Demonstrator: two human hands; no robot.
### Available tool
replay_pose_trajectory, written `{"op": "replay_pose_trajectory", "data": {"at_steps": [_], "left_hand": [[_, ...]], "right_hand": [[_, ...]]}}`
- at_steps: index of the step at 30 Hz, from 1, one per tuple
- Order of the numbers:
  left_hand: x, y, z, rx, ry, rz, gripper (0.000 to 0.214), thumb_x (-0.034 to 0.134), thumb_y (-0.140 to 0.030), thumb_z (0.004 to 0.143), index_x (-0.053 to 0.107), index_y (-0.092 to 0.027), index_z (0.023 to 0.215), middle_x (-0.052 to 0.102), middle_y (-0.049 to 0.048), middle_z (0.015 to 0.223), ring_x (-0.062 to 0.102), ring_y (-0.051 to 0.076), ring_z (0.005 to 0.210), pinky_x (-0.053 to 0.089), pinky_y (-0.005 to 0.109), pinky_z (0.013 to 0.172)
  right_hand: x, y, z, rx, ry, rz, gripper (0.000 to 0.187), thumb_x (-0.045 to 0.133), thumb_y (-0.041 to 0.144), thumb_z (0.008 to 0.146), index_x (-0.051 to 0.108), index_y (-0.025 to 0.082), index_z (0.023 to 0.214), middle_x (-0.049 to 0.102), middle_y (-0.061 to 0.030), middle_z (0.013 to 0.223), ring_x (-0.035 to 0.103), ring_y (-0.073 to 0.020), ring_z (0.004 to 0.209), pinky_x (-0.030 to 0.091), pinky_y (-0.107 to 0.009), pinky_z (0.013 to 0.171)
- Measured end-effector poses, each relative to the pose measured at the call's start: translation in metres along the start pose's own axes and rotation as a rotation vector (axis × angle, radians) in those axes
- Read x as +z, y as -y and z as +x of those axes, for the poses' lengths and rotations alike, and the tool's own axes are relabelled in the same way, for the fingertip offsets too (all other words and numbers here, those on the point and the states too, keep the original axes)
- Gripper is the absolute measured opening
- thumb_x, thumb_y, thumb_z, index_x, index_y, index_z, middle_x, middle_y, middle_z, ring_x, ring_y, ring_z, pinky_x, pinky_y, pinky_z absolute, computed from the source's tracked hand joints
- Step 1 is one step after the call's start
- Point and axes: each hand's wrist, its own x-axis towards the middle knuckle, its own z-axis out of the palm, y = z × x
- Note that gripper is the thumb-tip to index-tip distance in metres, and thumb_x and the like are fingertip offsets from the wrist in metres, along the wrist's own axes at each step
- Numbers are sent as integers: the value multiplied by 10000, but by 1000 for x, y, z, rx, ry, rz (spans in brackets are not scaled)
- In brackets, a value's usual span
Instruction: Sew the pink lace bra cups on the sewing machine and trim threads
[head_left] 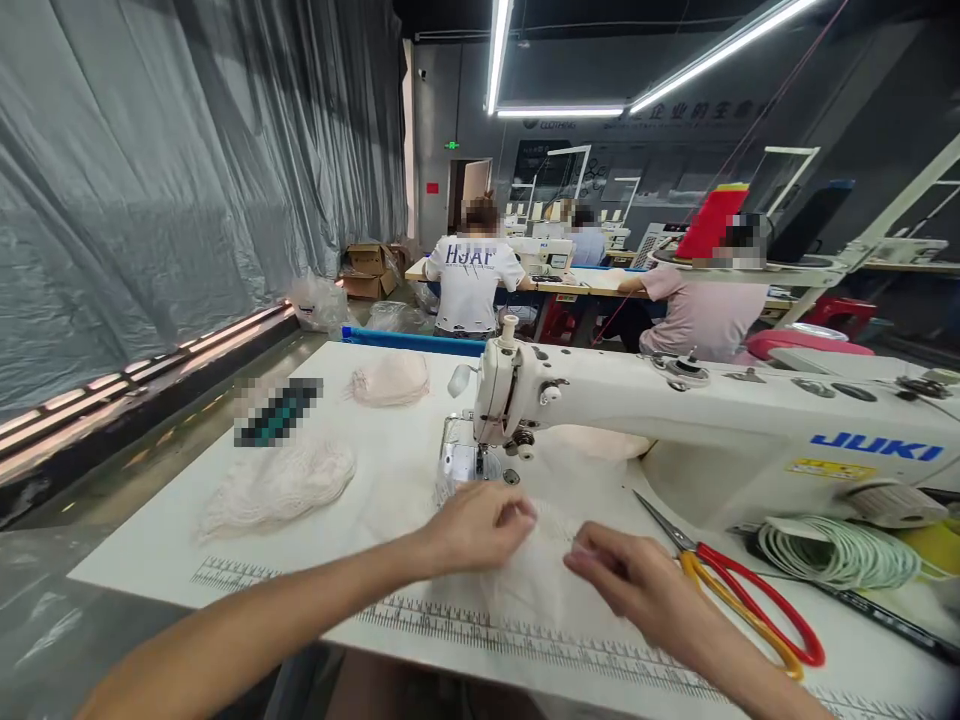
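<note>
My left hand [480, 525] is closed in a pinch on a thin white piece of fabric [536, 580] lying flat on the white table [390, 470], just in front of the presser foot [472, 462] of a white JUKI sewing machine [675, 405]. My right hand [637, 585] pinches the same fabric a little to the right, fingers pressed together. Both hands rest on the cloth near the table's front edge, which carries a printed ruler [525, 640].
Red and yellow scissors [742, 595] lie right of my right hand, beside a coil of pale green cord [836, 550]. Heaps of pale pink fabric lie at the left [281, 485] and at the back [390, 380]. Other people sit at sewing tables behind. A plastic curtain hangs along the left.
</note>
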Motion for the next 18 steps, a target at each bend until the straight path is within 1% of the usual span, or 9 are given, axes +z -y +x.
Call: {"op": "replay_pose_trajectory", "data": {"at_steps": [2, 4, 7, 9, 11, 13, 14, 16, 18], "left_hand": [[0, 12, 16, 29, -65, 125, 217, 456, -238, 879, 619, -154, 996, 621, 48, 902, 566, 181, 837, 464, 296, 752], [-2, 21, 14, 71, -130, 207, 229, 432, -190, 885, 597, -159, 1041, 595, 79, 1010, 540, 216, 940, 455, 357, 816], [-8, 33, -11, 226, -297, 370, 269, 366, -123, 897, 574, -167, 1062, 578, 85, 1027, 541, 204, 921, 471, 338, 774], [-10, 45, -31, 291, -395, 433, 300, 337, -72, 886, 565, -169, 1055, 583, 83, 999, 550, 196, 896, 475, 319, 742], [-6, 61, -47, 350, -451, 486, 307, 317, -78, 889, 565, -178, 1038, 585, 86, 982, 560, 189, 862, 475, 318, 742], [3, 80, -56, 372, -534, 536, 302, 289, -177, 931, 575, -193, 1026, 584, 100, 994, 566, 200, 864, 472, 342, 756], [8, 89, -59, 380, -571, 537, 313, 291, -292, 951, 580, -190, 1014, 583, 112, 1000, 569, 214, 870, 475, 350, 742], [17, 104, -61, 397, -613, 525, 430, 302, -505, 930, 589, -188, 975, 590, 120, 981, 572, 210, 826, 477, 325, 684], [22, 114, -62, 402, -629, 517, 492, 324, -604, 887, 593, -200, 965, 603, 110, 968, 576, 194, 796, 474, 298, 656]], "right_hand": [[7, -18, 22, 20, -52, -77, 291, 442, 345, 875, 414, 223, 612, 482, 50, 480, 483, -130, 459, 330, -213, 444], [17, -32, 34, 33, -92, -146, 232, 477, 319, 849, 461, 225, 637, 555, 25, 533, 541, -166, 506, 326, -234, 459], [24, -44, 36, 24, -171, -261, 204, 452, 339, 874, 530, 225, 724, 597, -3, 564, 560, -200, 497, 314, -264, 462], [21, -49, 34, -12, -231, -336, 259, 401, 357, 912, 558, 219, 757, 617, -21, 619, 573, -205, 531, 356, -296, 519], [15, -57, 34, -62, -285, -410, 312, 338, 329, 945, 591, 216, 801, 646, -50, 748, 603, -211, 636, 395, -330, 604], [9, -68, 38, -106, -331, -482, 334, 299, 266, 954, 623, 218, 896, 652, -88, 923, 619, -221, 755, 415, -347, 654], [6, -74, 42, -124, -347, -517, 335, 297, 239, 951, 631, 220, 948, 643, -105, 1002, 620, -229, 806, 424, -355, 667], [3, -84, 50, -154, -365, -576, 324, 322, 210, 942, 638, 226, 1015, 617, -127, 1114, 612, -254, 886, 443, -382, 698], [3, -90, 60, -178, -365, -619, 298, 365, 199, 937, 629, 230, 1072, 597, -133, 1180, 591, -281, 962, 450, -420, 735]]}}
